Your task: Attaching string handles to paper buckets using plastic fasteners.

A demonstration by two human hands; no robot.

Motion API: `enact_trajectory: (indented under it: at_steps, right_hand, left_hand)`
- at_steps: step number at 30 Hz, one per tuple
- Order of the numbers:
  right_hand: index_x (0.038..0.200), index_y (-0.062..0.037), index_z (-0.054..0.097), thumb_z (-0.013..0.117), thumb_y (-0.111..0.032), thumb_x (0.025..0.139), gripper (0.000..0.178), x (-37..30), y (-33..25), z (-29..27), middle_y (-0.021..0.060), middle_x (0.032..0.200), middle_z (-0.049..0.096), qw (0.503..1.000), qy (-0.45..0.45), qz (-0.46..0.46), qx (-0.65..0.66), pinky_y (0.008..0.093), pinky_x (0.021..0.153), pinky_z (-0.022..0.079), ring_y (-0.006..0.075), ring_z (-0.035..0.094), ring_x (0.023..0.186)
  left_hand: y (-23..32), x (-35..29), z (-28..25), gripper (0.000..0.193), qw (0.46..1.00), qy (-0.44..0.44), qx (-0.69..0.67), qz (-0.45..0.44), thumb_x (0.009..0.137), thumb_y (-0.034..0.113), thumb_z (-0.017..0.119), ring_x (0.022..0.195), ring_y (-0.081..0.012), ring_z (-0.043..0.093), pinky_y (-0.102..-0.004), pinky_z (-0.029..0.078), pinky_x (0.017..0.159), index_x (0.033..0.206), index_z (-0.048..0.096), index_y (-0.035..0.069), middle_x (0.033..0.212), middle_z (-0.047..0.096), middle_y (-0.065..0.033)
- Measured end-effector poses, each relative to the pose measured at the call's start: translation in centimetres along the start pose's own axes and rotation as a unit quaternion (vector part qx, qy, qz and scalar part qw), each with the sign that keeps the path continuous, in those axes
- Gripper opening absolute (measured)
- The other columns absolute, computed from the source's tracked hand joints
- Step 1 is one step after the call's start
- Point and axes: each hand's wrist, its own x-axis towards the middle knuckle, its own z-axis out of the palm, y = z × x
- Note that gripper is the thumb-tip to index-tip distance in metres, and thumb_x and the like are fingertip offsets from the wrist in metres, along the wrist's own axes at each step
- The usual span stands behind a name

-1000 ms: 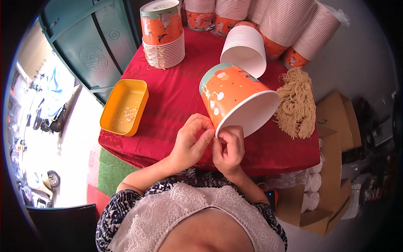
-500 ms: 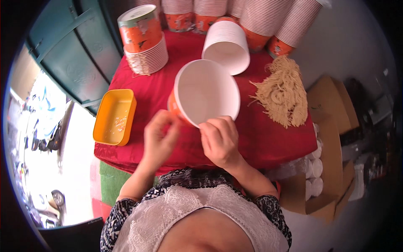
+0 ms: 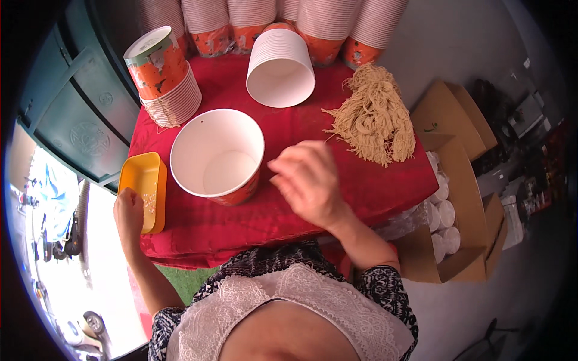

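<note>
Now that the orange, white-lined paper bucket (image 3: 201,147) is standing upright on the red cloth-covered table (image 3: 394,189), you are no longer holding its rim, apparently freeing both arms. Your left hand (image 3: 128,215) is curling at the left edge of the yellow plastic tray (image 3: 159,216); your blurred right hand (image 3: 310,183) is hovering half-curled, the bucket standing between it and the tray. Whether either is gripping anything, I cannot tell. A tan string bundle (image 3: 379,117) is lying farther right.

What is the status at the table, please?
Left hand at yellow tray. Right hand apart from paper bucket. Bucket upright, nothing seen blocking its mouth.
</note>
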Motion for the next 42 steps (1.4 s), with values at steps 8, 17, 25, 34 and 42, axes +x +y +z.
enact_trajectory:
  at_steps: [8,17,25,34,42]
  right_hand:
    - [0.091,-0.0035,0.071,0.072,-0.006,0.082,0.009,-3.9,12.6,-3.9,0.0083,0.093,0.062,0.965,-0.127,0.132,-0.188,0.0396,0.084,0.049,0.0268,0.057,0.096]
    - [0.089,-0.0037,0.072,0.065,-0.003,0.082,0.010,-4.4,16.3,-3.3,0.0073,0.093,0.059,0.950,-0.244,0.025,-0.193,0.0376,0.083,0.051,0.0250,0.057,0.097]
    - [0.077,-0.0032,0.061,0.062,-0.002,0.078,0.002,-4.7,17.5,-2.3,0.0075,0.088,0.056,0.937,-0.267,-0.077,-0.212,0.0375,0.083,0.051,0.0248,0.057,0.093]
    - [0.089,-0.0043,0.055,0.058,-0.001,0.086,0.005,-4.8,11.8,-2.0,0.0098,0.084,0.060,0.975,-0.187,0.116,-0.019,0.0397,0.086,0.042,0.0283,0.058,0.083]
    - [0.084,-0.0037,0.053,0.065,0.000,0.085,0.013,-3.0,0.4,-1.7,0.0111,0.076,0.055,0.983,-0.126,0.107,0.079,0.0407,0.067,0.042,0.0304,0.054,0.070]
  left_hand:
    - [1.5,1.1,-1.1,0.020,0.993,-0.075,0.092,-0.024,0.088,0.015,0.063,0.078,-0.0412,0.064,-0.0465,0.050,0.070,0.081,0.061,-0.004,0.081,0.065,-0.0237]
    - [4.4,0.4,-2.6,0.020,0.998,0.063,-0.018,0.021,0.094,0.015,0.063,0.074,-0.0296,0.064,-0.0386,0.049,0.068,0.086,0.059,-0.004,0.081,0.063,-0.0165]
    - [9.3,-0.5,-3.9,0.014,0.983,0.108,-0.132,0.071,0.092,0.007,0.065,0.072,-0.0215,0.060,-0.0327,0.048,0.069,0.086,0.060,-0.003,0.081,0.062,-0.0112]
    - [16.7,-5.4,-4.1,0.006,0.891,-0.104,-0.362,0.253,0.079,-0.005,0.066,0.075,-0.0272,0.066,-0.0335,0.052,0.068,0.082,0.062,-0.002,0.083,0.066,-0.0148]
    - [20.4,-8.1,-0.4,0.013,0.823,-0.303,-0.415,0.243,0.089,0.008,0.069,0.064,-0.0264,0.065,-0.0353,0.050,0.057,0.094,0.062,-0.002,0.077,0.064,-0.0148]
